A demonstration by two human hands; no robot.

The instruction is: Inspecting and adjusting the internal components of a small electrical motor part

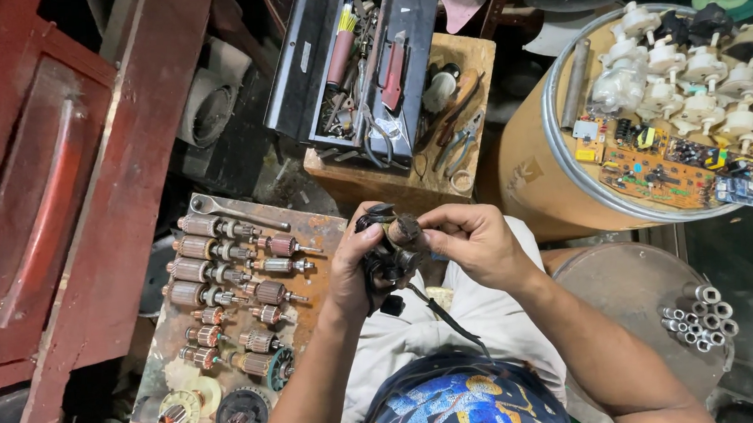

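Over my lap, my left hand (351, 270) grips a small dark motor assembly (385, 256) with black wires trailing down. My right hand (474, 240) pinches a brown armature (405, 230) at the top of that assembly. A black cable (444, 316) hangs from the motor across my light trousers. Both hands touch the same piece, fingers curled around it.
A rusty board (321, 232) to the left carries rows of copper-wound armatures (215, 274) and a wrench (237, 211). An open black toolbox (359, 64) rests on a wooden stool. A drum (558, 183) at right holds circuit boards and white parts. Metal tubes (701, 314) lie on a round lid.
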